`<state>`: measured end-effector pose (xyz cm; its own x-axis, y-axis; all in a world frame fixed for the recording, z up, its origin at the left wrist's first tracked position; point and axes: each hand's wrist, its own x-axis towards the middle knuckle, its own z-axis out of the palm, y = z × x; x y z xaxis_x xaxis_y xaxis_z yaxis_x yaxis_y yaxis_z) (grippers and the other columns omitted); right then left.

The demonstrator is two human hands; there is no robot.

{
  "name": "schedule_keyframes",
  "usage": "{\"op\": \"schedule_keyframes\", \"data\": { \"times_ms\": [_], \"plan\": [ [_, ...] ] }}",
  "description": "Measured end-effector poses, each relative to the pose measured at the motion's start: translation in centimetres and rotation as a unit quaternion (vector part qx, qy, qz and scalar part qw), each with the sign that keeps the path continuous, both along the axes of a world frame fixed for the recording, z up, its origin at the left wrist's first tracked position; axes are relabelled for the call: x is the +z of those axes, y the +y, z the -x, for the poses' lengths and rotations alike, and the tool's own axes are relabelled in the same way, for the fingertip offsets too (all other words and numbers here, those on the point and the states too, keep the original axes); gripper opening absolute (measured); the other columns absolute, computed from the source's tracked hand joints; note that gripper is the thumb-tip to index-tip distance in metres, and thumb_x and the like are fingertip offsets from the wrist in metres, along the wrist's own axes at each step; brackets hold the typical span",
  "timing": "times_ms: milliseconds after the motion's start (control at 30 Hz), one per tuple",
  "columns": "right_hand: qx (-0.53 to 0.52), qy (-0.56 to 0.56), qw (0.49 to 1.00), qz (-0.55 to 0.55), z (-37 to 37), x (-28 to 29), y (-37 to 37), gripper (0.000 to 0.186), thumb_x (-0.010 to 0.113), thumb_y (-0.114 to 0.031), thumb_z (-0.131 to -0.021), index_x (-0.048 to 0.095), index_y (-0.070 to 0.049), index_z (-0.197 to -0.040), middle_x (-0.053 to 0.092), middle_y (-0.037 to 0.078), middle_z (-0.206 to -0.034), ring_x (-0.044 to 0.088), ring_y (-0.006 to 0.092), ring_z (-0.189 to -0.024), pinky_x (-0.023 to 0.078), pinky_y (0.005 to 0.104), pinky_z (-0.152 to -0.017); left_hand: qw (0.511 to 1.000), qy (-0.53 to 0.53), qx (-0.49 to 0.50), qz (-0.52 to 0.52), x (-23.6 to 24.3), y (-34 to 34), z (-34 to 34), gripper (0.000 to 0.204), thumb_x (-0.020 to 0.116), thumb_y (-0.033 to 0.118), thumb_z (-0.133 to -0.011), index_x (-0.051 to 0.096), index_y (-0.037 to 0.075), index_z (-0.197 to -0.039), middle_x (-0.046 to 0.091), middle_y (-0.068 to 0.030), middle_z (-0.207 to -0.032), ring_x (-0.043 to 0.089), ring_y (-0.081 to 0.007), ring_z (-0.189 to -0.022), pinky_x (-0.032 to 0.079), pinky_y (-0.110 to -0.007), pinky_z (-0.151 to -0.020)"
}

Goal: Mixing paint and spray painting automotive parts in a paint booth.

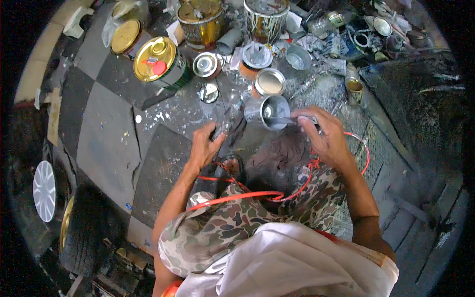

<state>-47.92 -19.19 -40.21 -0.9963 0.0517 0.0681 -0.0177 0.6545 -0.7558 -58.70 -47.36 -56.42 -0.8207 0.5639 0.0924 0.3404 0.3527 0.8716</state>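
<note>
Right hand (pixel 327 139): fingers pinch thin flat tool (pixel 284 120) across round grey cup (pixel 280 105). Left hand (pixel 204 144): fingers curled narrow, grip unclear. Paint-streaked tins (pixel 266 21) crowd beyond.

bare left forearm (pixel 178 191) runs up from lower edge, leaning inward, elbow bent. left hand (pixel 202 144) reaches forward, back of hand up, fingers bent, left thumb (pixel 217 142) spread off them; grip unclear. bare right forearm (pixel 361 198) angles in from lower right, elbow bent too. right hand (pixel 329 138) knuckles up, fingers curled, closed in pinch grip, fingertips toward the left. hands well apart, right slightly further forward.
</note>
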Motion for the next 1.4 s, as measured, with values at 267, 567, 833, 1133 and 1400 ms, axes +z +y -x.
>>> {"op": "schedule_keyframes", "data": {
  "times_ms": [267, 567, 833, 1133, 1400],
  "plan": [
    [0.003, 0.062, 0.995, -0.08, 0.2, 0.8, 0.0, 0.015, 0.059, -0.012, -0.093, 0.067, -0.002, -0.099, 0.065, 0.015, -0.086, 0.064, 0.0325, -0.079, 0.05, 0.0409, -0.074, 0.997, -0.05, -0.017, 0.048, 0.6, -0.2, -0.3, 0.025, 0.07, 0.013, -0.081, 0.064, -0.002, -0.1, 0.064, -0.023, -0.08, 0.061, -0.0346, -0.068, 0.049, -0.039, -0.066],
    [0.006, 0.042, 0.998, -0.039, 0.6, 2.5, 0.2, 0.016, 0.059, -0.012, -0.093, 0.069, -0.004, -0.103, 0.065, 0.014, -0.087, 0.064, 0.0295, -0.08, 0.05, 0.0403, -0.074, 0.999, -0.034, 0.002, 0.0, -0.1, -0.2, 0.1, 0.018, 0.068, 0.01, -0.082, 0.066, -0.001, -0.097, 0.06, -0.0191, -0.071, 0.053, -0.0244, -0.059, 0.044, -0.035, -0.058],
    [-0.008, 0.052, 0.995, -0.08, 1.2, 2.0, 0.5, 0.015, 0.06, -0.013, -0.092, 0.069, -0.003, -0.1, 0.065, 0.015, -0.088, 0.063, 0.0307, -0.08, 0.051, 0.0383, -0.074, 0.999, -0.038, 0.003, -0.004, 0.8, 0.0, -0.3, 0.017, 0.067, 0.011, -0.083, 0.066, 0.0, -0.096, 0.062, -0.0153, -0.072, 0.053, -0.0167, -0.063, 0.045, -0.033, -0.061],
    [0.053, 0.041, 0.997, -0.042, 1.5, 2.4, -0.1, 0.015, 0.059, -0.011, -0.093, 0.07, -0.003, -0.1, 0.066, 0.014, -0.087, 0.063, 0.0284, -0.078, 0.051, 0.0358, -0.073, 0.998, -0.066, -0.012, -0.009, 0.9, 0.0, 0.0, 0.015, 0.065, 0.012, -0.086, 0.065, -0.001, -0.093, 0.063, -0.008, -0.072, 0.053, -0.0108, -0.068, 0.045, -0.029, -0.064],
    [-0.139, 0.002, 0.989, 0.058, -1.5, 2.6, 1.7, 0.023, 0.054, -0.019, -0.099, 0.069, -0.002, -0.101, 0.066, 0.006, -0.081, 0.061, 0.0139, -0.07, 0.049, 0.0282, -0.067, 0.997, -0.07, 0.036, -0.024, -0.1, 0.4, -0.3, 0.014, 0.065, 0.013, -0.09, 0.065, -0.001, -0.092, 0.059, -0.0051, -0.068, 0.048, -0.0093, -0.065, 0.042, -0.028, -0.06]
  ]
}}
